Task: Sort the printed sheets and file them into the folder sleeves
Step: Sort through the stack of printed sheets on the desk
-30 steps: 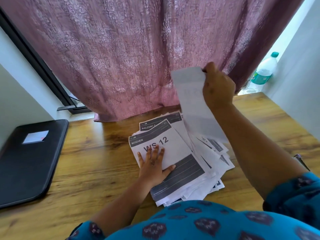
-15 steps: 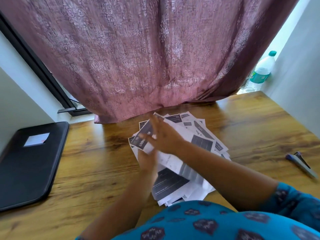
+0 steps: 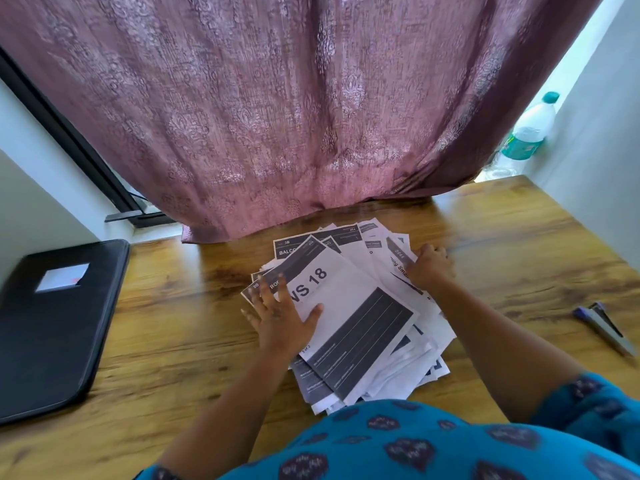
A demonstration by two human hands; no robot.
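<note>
- A loose, fanned pile of printed sheets (image 3: 391,271) lies on the wooden table (image 3: 173,323), just in front of the person's body and near the hem of the mauve curtain (image 3: 277,116).
- The top sheet (image 3: 349,317) lies skewed on the pile; it shows large print ending in "S 18", a dark header band and a dark block with lines lower down.
- The left hand (image 3: 280,317) lies flat on the left part of that top sheet, fingers straight and spread, thumb out to the right, pressing it down and gripping nothing.
- The right hand (image 3: 429,268) rests on the right side of the pile, over sheets fanned out from under the top one. It is blurred, with the fingers bent at the sheets' edge; I cannot tell whether they pinch a sheet or only press on it.
- A black folder (image 3: 52,323) lies closed at the table's left edge, well apart from the pile, with a pale label on its cover.
- A pen (image 3: 602,325) lies near the table's right edge.
- A clear plastic water bottle (image 3: 528,133) with a teal cap stands beyond the table's far right corner, beside the curtain.
</note>
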